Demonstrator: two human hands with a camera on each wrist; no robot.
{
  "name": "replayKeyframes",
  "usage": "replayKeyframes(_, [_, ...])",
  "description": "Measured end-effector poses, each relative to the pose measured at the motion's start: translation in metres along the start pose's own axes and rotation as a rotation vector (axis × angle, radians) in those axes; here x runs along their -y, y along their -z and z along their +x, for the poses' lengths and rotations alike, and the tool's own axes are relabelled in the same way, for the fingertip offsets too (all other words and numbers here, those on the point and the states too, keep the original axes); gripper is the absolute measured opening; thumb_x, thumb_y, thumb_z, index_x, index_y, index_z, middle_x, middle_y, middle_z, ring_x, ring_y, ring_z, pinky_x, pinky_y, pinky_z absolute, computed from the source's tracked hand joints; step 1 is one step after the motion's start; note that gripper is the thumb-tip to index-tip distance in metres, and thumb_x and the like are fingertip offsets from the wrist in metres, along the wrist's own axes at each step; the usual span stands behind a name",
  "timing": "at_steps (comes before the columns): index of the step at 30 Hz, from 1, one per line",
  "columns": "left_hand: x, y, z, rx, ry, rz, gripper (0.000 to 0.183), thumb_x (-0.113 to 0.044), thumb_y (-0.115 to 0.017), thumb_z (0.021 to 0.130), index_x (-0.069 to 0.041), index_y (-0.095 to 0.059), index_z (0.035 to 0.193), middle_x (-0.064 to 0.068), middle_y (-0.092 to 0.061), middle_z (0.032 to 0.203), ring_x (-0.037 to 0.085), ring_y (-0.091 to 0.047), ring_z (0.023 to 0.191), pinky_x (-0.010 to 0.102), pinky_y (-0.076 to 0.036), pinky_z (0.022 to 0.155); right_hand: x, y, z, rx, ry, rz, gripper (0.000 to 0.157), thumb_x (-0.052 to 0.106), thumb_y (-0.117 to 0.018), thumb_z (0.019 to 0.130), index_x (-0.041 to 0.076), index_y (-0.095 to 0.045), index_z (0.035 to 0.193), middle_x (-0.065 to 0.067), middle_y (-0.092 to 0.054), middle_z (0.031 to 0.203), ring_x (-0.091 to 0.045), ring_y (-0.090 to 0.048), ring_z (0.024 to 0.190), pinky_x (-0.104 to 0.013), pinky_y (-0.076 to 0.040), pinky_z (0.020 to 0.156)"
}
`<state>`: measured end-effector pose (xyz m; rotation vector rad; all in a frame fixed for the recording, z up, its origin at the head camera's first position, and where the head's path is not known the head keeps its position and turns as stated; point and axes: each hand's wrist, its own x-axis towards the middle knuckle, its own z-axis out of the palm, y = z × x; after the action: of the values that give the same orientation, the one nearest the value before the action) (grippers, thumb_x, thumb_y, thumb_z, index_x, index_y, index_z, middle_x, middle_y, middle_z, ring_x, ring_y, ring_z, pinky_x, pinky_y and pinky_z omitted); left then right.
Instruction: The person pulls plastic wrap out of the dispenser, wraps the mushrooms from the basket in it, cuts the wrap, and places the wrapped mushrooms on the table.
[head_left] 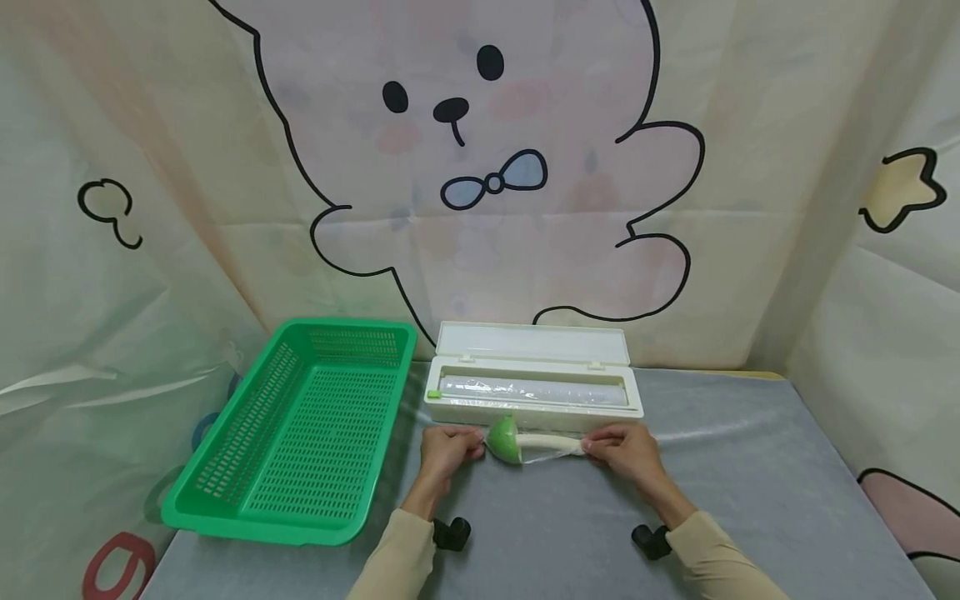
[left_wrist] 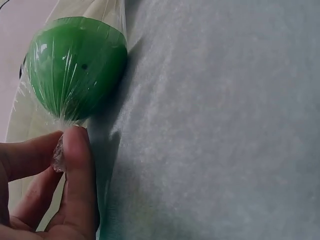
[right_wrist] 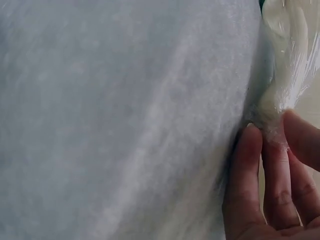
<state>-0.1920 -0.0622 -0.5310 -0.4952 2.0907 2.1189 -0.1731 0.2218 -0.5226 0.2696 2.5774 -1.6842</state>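
Near the far edge of the counter [head_left: 562,533], just before the white box [head_left: 525,417], was a green ladle [head_left: 503,441] wrapped in film [left_wrist: 59,156]. Apart, my left hand [head_left: 448,456] and right hand [head_left: 627,454] each pinched a gathered film end. It looked light and stiff, its film slick; the pale handle [head_left: 549,443] seemed the surest hold.

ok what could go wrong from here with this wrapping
The film, creased over the green end, might tear if pulled harder. Its bunched ends, pinched by the left hand and right hand, could spring open once released. The open box close behind might get bumped.
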Motion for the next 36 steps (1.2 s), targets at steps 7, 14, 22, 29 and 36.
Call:
replayKeyframes(7, [-0.003, 0.000, 0.001, 0.012, -0.012, 0.021, 0.011, 0.006, -0.069, 0.083, 0.011, -0.077, 0.090, 0.013, -0.073, 0.079, 0.012, -0.067, 0.062, 0.026, -0.059, 0.062, 0.002, 0.001, -0.001, 0.022, 0.025, -0.068, 0.016, 0.007, -0.082, 0.085, -0.006, -0.076, 0.093, -0.009, -0.074, 0.080, -0.011, -0.063, 0.067, -0.024, -0.051, 0.057])
replayKeyframes(14, [-0.009, 0.006, -0.006, -0.038, -0.046, 0.170, 0.026, -0.016, -0.073, 0.093, 0.007, -0.073, 0.106, 0.012, -0.071, 0.092, 0.019, -0.068, 0.072, 0.034, -0.058, 0.069, 0.008, 0.004, -0.008, 0.073, 0.053, -0.072, 0.022, 0.007, -0.080, 0.086, -0.008, -0.074, 0.101, -0.012, -0.073, 0.090, -0.014, -0.063, 0.074, -0.024, -0.050, 0.061])
replayKeyframes(22, [-0.018, 0.007, -0.013, -0.359, -0.243, 0.387, 0.071, -0.036, -0.080, 0.088, 0.009, -0.048, 0.132, 0.026, -0.058, 0.114, 0.041, -0.057, 0.100, 0.054, -0.047, 0.085, 0.009, 0.012, -0.014, 0.069, 0.079, -0.175, 0.036, 0.017, -0.081, 0.088, -0.008, -0.070, 0.111, -0.013, -0.072, 0.102, -0.019, -0.066, 0.084, -0.027, -0.052, 0.069])
replayKeyframes(29, [-0.017, 0.013, 0.003, -0.230, -0.345, 0.338, 0.106, -0.040, -0.086, 0.082, 0.003, -0.024, 0.157, 0.027, -0.031, 0.158, 0.045, -0.030, 0.145, 0.060, -0.030, 0.114, 0.014, 0.019, -0.020, -0.009, 0.144, -0.303, 0.041, 0.024, -0.083, 0.087, -0.007, -0.069, 0.110, -0.011, -0.073, 0.097, -0.020, -0.068, 0.082, -0.030, -0.053, 0.069])
replayKeyframes(36, [-0.018, 0.021, 0.027, -0.142, -0.429, 0.290, 0.108, -0.023, -0.094, 0.073, 0.004, -0.030, 0.156, 0.023, -0.036, 0.158, 0.040, -0.031, 0.146, 0.056, -0.029, 0.116, 0.032, 0.016, -0.033, -0.104, 0.212, -0.369, 0.022, 0.017, -0.082, 0.085, 0.001, -0.068, 0.093, -0.003, -0.067, 0.080, -0.015, -0.062, 0.073, -0.030, -0.049, 0.067])
